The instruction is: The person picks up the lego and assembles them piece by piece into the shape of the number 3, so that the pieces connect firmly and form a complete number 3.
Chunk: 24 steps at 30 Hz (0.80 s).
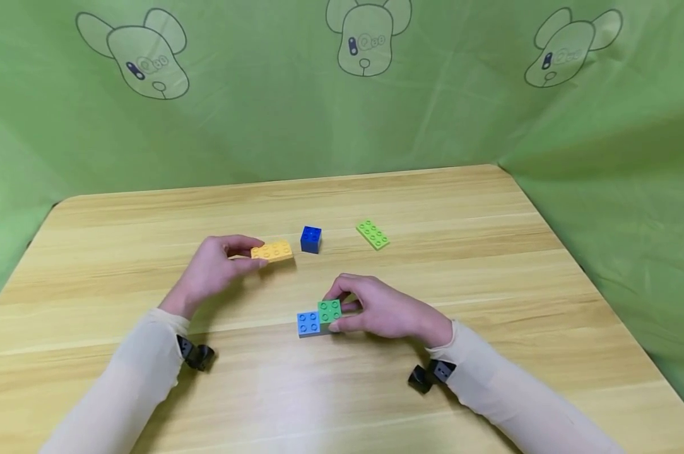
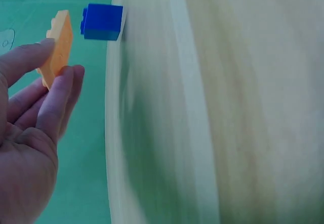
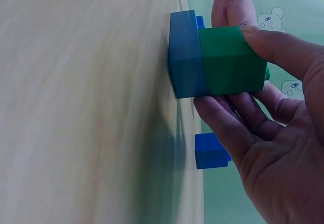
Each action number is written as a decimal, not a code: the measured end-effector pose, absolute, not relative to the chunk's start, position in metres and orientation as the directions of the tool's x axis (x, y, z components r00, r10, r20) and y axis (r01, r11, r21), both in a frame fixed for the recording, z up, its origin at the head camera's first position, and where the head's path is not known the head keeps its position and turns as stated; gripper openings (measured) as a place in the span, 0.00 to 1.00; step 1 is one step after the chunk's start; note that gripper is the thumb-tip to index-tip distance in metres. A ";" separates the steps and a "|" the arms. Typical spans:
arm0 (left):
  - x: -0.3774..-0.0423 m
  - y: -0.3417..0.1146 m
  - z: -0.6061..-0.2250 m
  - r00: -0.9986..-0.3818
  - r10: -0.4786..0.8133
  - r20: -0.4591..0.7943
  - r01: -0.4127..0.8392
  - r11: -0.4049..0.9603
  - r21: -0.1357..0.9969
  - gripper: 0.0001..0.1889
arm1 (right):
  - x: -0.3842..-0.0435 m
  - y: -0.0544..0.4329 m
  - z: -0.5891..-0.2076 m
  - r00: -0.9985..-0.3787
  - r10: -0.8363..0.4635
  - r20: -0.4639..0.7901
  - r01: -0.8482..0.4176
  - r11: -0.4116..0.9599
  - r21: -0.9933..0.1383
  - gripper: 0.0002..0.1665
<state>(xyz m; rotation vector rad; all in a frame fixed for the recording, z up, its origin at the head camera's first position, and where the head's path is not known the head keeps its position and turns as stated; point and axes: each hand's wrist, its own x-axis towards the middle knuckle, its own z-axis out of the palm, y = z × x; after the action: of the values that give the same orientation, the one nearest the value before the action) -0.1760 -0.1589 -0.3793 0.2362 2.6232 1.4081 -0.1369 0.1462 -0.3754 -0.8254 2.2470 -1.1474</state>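
Note:
My left hand (image 1: 217, 268) pinches a flat yellow-orange building brick (image 1: 272, 251) by its left end, held above the table. Between thumb and fingers of my right hand (image 1: 378, 307) is a green building brick (image 1: 329, 310), set on the right half of a longer light blue brick (image 1: 308, 323). In the right wrist view the thumb lies on one side of the green brick (image 3: 233, 59) and fingers on the opposite side. Just right of the yellow-orange brick stands a dark blue brick (image 1: 310, 239), which neither hand touches.
A flat lime green brick (image 1: 373, 234) lies farther back on the wooden table (image 1: 489, 277), right of the dark blue brick. Green cloth (image 1: 274, 120) with printed animal heads hangs behind the table and along its sides. Small black cameras sit at both wrists.

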 end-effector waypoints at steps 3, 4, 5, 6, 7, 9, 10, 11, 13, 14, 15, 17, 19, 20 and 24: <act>-0.173 -0.156 -0.378 -0.973 0.224 -0.051 0.076 0.523 0.849 0.21 | -0.137 0.146 -0.376 -0.701 -0.699 -0.140 -0.294 0.462 -0.837 0.19; -0.173 -0.155 -0.378 -0.972 0.228 -0.047 0.079 0.514 0.854 0.21 | -0.137 0.146 -0.376 -0.701 -0.699 -0.139 -0.294 0.461 -0.837 0.19; -0.172 -0.154 -0.378 -0.972 0.231 -0.045 0.080 0.504 0.860 0.21 | -0.137 0.146 -0.376 -0.701 -0.699 -0.138 -0.292 0.459 -0.839 0.19; -0.172 -0.153 -0.378 -0.972 0.230 -0.042 0.080 0.493 0.866 0.21 | -0.137 0.146 -0.377 -0.702 -0.699 -0.137 -0.291 0.457 -0.841 0.19; -0.171 -0.153 -0.377 -0.973 0.229 -0.040 0.077 0.479 0.874 0.21 | -0.137 0.146 -0.377 -0.702 -0.699 -0.136 -0.292 0.457 -0.840 0.19; -0.170 -0.152 -0.377 -0.973 0.225 -0.042 0.066 0.451 0.890 0.21 | -0.137 0.146 -0.377 -0.703 -0.698 -0.134 -0.293 0.457 -0.840 0.19; -0.170 -0.152 -0.376 -0.974 0.223 -0.045 0.058 0.435 0.898 0.21 | -0.137 0.146 -0.377 -0.704 -0.698 -0.134 -0.294 0.457 -0.840 0.19; -0.169 -0.151 -0.376 -0.974 0.219 -0.051 0.047 0.419 0.907 0.21 | -0.137 0.145 -0.377 -0.704 -0.697 -0.132 -0.297 0.459 -0.838 0.19; -0.168 -0.150 -0.375 -0.975 0.214 -0.066 0.023 0.388 0.921 0.21 | -0.137 0.145 -0.377 -0.705 -0.697 -0.133 -0.301 0.463 -0.834 0.19; -0.166 -0.150 -0.375 -0.974 0.213 -0.072 0.013 0.376 0.927 0.21 | -0.137 0.145 -0.377 -0.705 -0.697 -0.133 -0.303 0.465 -0.832 0.19; -0.165 -0.150 -0.374 -0.974 0.212 -0.077 0.006 0.363 0.932 0.21 | -0.138 0.145 -0.377 -0.705 -0.697 -0.133 -0.306 0.467 -0.830 0.19; -0.163 -0.148 -0.373 -0.974 0.210 -0.083 -0.007 0.342 0.940 0.22 | -0.138 0.145 -0.377 -0.705 -0.697 -0.131 -0.311 0.471 -0.825 0.19; -0.160 -0.146 -0.371 -0.974 0.211 -0.083 -0.008 0.334 0.943 0.22 | -0.138 0.145 -0.377 -0.704 -0.698 -0.130 -0.312 0.469 -0.826 0.19; -0.159 -0.145 -0.370 -0.974 0.212 -0.084 -0.010 0.327 0.945 0.22 | -0.137 0.145 -0.377 -0.704 -0.698 -0.129 -0.313 0.468 -0.827 0.19; -0.153 -0.141 -0.368 -0.972 0.218 -0.088 -0.014 0.320 0.947 0.22 | -0.137 0.145 -0.377 -0.702 -0.700 -0.130 -0.299 0.456 -0.838 0.18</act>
<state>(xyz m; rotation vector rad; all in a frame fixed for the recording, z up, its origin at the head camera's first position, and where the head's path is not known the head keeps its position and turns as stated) -0.1535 -0.1412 -0.3682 0.1869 2.3837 1.7134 -0.1374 0.1449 -0.3773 -0.8360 2.2468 -1.1607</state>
